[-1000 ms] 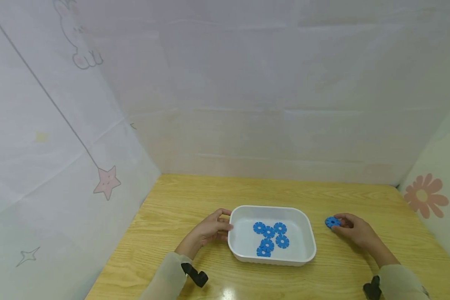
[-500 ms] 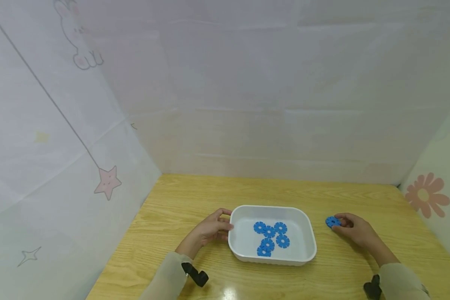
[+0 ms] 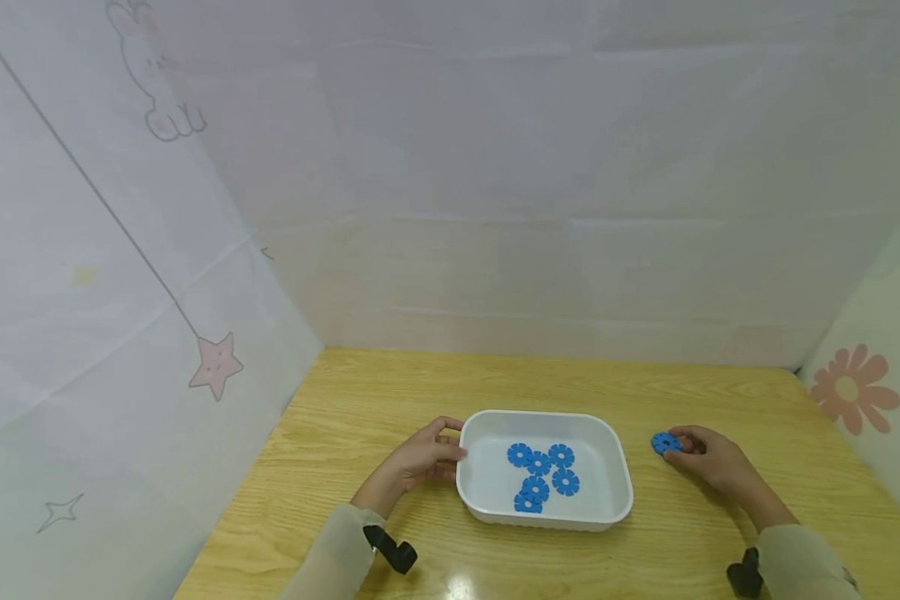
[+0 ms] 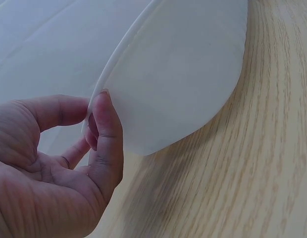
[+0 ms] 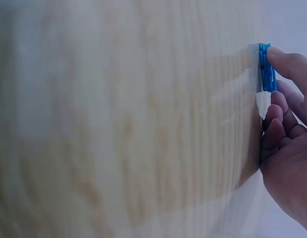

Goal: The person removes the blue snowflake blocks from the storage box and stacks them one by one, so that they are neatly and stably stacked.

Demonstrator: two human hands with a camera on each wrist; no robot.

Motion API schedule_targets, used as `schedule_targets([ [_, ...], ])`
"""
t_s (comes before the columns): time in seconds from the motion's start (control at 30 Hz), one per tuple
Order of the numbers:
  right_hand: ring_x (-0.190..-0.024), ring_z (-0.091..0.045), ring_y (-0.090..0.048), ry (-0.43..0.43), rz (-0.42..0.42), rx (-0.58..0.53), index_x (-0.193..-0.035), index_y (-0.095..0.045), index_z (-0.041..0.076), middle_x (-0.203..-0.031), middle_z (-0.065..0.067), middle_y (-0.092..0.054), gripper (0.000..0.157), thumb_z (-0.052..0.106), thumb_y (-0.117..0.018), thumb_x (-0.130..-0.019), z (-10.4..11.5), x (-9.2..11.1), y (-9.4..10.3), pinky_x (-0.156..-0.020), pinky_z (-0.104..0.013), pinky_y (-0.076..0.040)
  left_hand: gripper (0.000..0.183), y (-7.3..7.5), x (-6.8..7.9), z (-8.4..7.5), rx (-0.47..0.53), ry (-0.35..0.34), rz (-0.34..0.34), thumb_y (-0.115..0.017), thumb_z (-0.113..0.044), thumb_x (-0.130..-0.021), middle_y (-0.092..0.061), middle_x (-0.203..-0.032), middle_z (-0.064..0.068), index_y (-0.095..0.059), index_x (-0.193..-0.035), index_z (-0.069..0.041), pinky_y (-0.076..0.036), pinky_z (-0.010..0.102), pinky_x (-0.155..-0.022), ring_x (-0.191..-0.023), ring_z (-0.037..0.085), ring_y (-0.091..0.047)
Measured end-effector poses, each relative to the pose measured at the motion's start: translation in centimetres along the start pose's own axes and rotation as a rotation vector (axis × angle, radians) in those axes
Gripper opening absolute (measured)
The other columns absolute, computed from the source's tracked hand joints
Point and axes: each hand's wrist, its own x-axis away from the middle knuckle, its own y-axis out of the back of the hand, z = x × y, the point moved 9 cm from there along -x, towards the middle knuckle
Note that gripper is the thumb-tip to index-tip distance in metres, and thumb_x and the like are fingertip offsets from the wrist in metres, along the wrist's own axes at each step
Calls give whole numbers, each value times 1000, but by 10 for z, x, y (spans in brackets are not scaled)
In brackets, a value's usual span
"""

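Observation:
A white plastic tray [image 3: 600, 471] stands on the table with several blue notched discs [image 3: 566, 482] lying flat in it, some overlapping. My left hand [image 3: 423, 457] pinches the tray's left rim between thumb and fingers; the left wrist view shows the thumb on one side of the rim [image 4: 119, 57] and fingers on the other. To the right of the tray, my right hand [image 3: 712, 460] holds a small stack of blue discs [image 3: 664, 443] by its edge. In the right wrist view the stack [image 5: 266, 67] is seen edge-on, at the table surface, with the thumb against it.
The wooden table [image 3: 390, 379] runs back to a pale cloth wall [image 3: 450, 250]. More printed cloth hangs at the left, with a pink star [image 3: 216, 365], and at the right, with a flower [image 3: 855, 389]. Dark wrist straps [image 3: 390, 550] sit at both sleeves.

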Motion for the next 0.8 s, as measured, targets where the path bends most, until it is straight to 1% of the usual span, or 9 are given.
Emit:
schedule_targets([
  [0.43, -89, -20, -52, -8, 1, 1, -135, -57, -1, -103, -6, -60, 62, 42, -72, -93, -5, -2, -2, -76, -34, -46, 53, 1, -2, 2, -1, 1, -1, -67, -3, -92, -62, -117, 23, -44, -140, -4, -59, 29, -66, -90, 23, -66],
  [0.57, -92, -20, -53, -22, -10, -14, -139, -53, -2, -106, -8, -61, 66, 46, -67, -96, -4, -1, 2, -74, -32, -47, 54, 1, -2, 2, 1, 3, -3, -67, -3, -92, -62, -118, 24, -44, -141, -3, -59, 29, -66, -90, 24, -66],
  [0.67, -90, -19, -53, -42, -31, -60, -143, -50, -1, -109, -11, -60, 66, 48, -61, -99, 2, 1, 7, -69, -29, -49, 54, 1, -2, 1, 2, 3, 1, -66, -3, -93, -62, -119, 25, -43, -141, -3, -59, 29, -67, -90, 24, -66],
  [0.8, -86, -17, -53, -10, -81, -114, -145, -49, 3, -110, -12, -60, 61, 46, -57, -102, 24, 3, 16, -63, -28, -50, 54, 0, -2, 1, 3, 3, 3, -66, -3, -93, -63, -119, 24, -43, -141, -4, -59, 30, -69, -90, 23, -66],
])
